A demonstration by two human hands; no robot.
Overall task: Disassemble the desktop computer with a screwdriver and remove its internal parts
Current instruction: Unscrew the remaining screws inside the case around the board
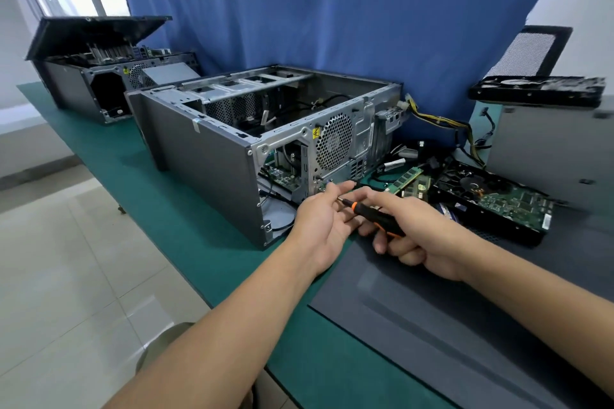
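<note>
A grey desktop computer case (206, 156) lies on its side on the green table mat (186, 236), its top open and its rear panel with a round fan grille (333, 140) facing me. My right hand (415, 232) grips a black and orange screwdriver (375, 213) that points left toward the case's lower rear corner. My left hand (324, 219) is at the screwdriver's metal tip, thumb and forefinger pinched close by the rear panel. A green motherboard (282, 176) shows through the case's rear opening.
A second opened case (99, 76) stands at the far left. Removed parts lie to the right: memory sticks (405, 179), a graphics card (491, 202), yellow and black cables (442, 119), a grey box (548, 149) with a drive on top. A dark side panel (465, 325) lies near me. A blue curtain hangs behind.
</note>
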